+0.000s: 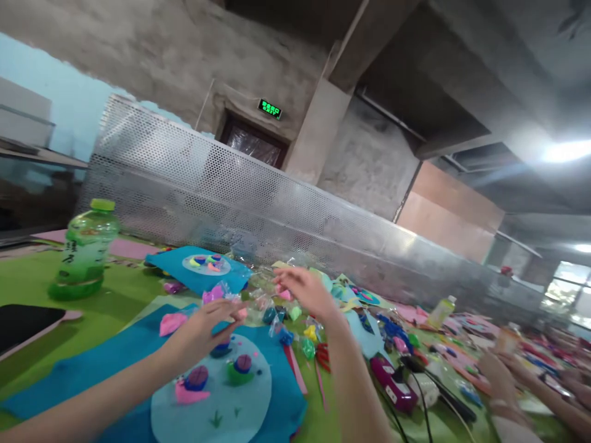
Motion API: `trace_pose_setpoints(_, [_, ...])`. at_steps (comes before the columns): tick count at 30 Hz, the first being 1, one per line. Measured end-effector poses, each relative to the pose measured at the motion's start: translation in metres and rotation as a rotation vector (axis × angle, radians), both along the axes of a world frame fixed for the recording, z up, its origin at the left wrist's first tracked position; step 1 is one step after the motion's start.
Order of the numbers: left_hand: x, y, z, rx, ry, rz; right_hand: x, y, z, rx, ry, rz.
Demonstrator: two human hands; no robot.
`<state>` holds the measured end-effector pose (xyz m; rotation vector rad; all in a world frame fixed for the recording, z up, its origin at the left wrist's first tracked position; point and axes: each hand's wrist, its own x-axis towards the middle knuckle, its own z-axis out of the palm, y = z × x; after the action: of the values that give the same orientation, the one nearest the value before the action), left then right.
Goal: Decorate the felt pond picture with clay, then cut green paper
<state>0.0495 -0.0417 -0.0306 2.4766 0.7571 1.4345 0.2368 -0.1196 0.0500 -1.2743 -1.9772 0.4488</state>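
My left hand hovers over a blue sheet, its fingers closed around a small piece of pink clay. Across from it, my right hand is raised with bent fingers drawn together; whatever they hold cannot be made out. Just below those fingertips shows a pink lump, perhaps resting among the bags. On the sheet lies a pale blue oval bearing a pink clay snail and a green one. A further snail is partly hidden by my left hand. Loose pink clay sits beside my left wrist.
A green bottle and a dark phone stand at left. Behind lies another blue sheet. Small clay bags, a purple device and cables are at right, near another person's hands. Perforated metal panels border the table.
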Motion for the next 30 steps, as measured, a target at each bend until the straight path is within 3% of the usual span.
trace_pose_setpoints(2, [-0.002, 0.002, -0.001, 0.050, 0.021, 0.022, -0.002, 0.050, -0.004, -0.151, 0.123, 0.096])
trace_pose_setpoints(4, [-0.003, 0.003, -0.003, 0.108, 0.047, 0.042, -0.008, 0.080, -0.025, -0.285, 0.258, 0.190])
trace_pose_setpoints(7, [-0.004, 0.003, -0.007, 0.184, 0.104, 0.079, -0.013, 0.090, -0.068, -0.460, 0.462, 0.296])
trace_pose_setpoints(10, [-0.004, 0.003, -0.010, 0.231, 0.164, 0.108, -0.012, 0.083, -0.093, -0.635, 0.639, 0.370])
trace_pose_setpoints(17, [0.004, -0.001, -0.013, 0.388, 0.218, 0.120, -0.019, 0.076, -0.095, -0.893, 0.974, 0.359])
trace_pose_setpoints(24, [0.007, -0.005, -0.013, 0.202, 0.218, 0.083, -0.029, 0.065, -0.094, -1.044, 1.122, 0.391])
trace_pose_setpoints(30, [0.009, -0.012, -0.013, 0.249, 0.249, 0.060, -0.038, 0.060, -0.094, -1.101, 1.280, 0.342])
